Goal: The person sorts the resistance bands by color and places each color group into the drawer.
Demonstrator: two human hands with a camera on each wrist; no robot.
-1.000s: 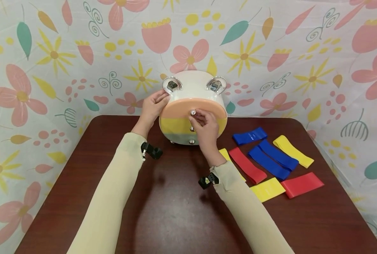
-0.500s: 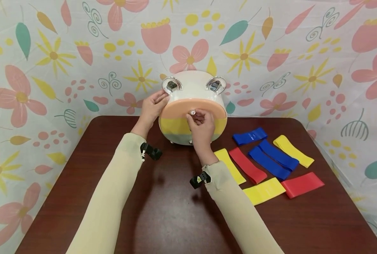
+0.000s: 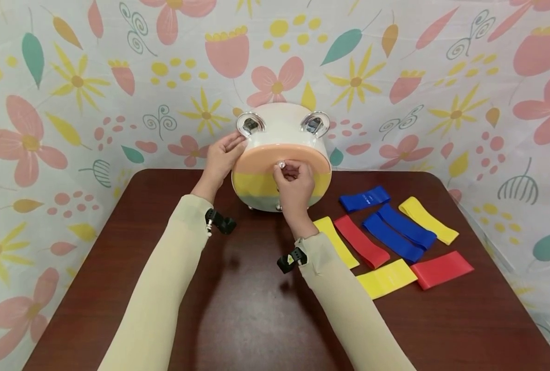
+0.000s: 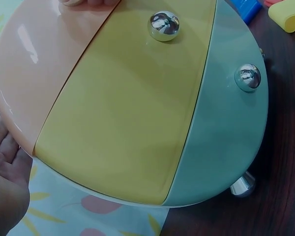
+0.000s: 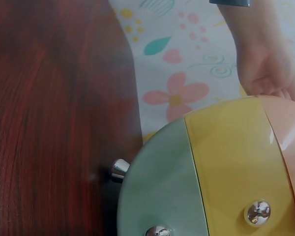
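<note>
A rounded white chest of drawers (image 3: 281,121) stands at the table's back, with peach, yellow and green drawer fronts and two silver ear shapes on top. My right hand (image 3: 295,185) pinches the silver knob (image 3: 281,165) of the peach top drawer (image 3: 256,155) between thumb and fingers. The peach front sits flush with the yellow drawer (image 4: 123,108) and green drawer (image 4: 226,113), which have round silver knobs of their own. Against the chest's left side rests my left hand (image 3: 221,159), its fingers extended along the wall; the left wrist view shows its palm beside the peach edge.
Right of the chest lie flat loop bands on the brown table (image 3: 252,309): blue bands (image 3: 393,234), red bands (image 3: 442,269) and yellow bands (image 3: 428,221). A flower-patterned cloth (image 3: 164,77) hangs right behind the chest. Short silver feet (image 4: 243,184) hold the chest off the table.
My right hand has shifted slightly left and its thumb has come in closer around the top knob. My left hand and the chest have stayed in place.
</note>
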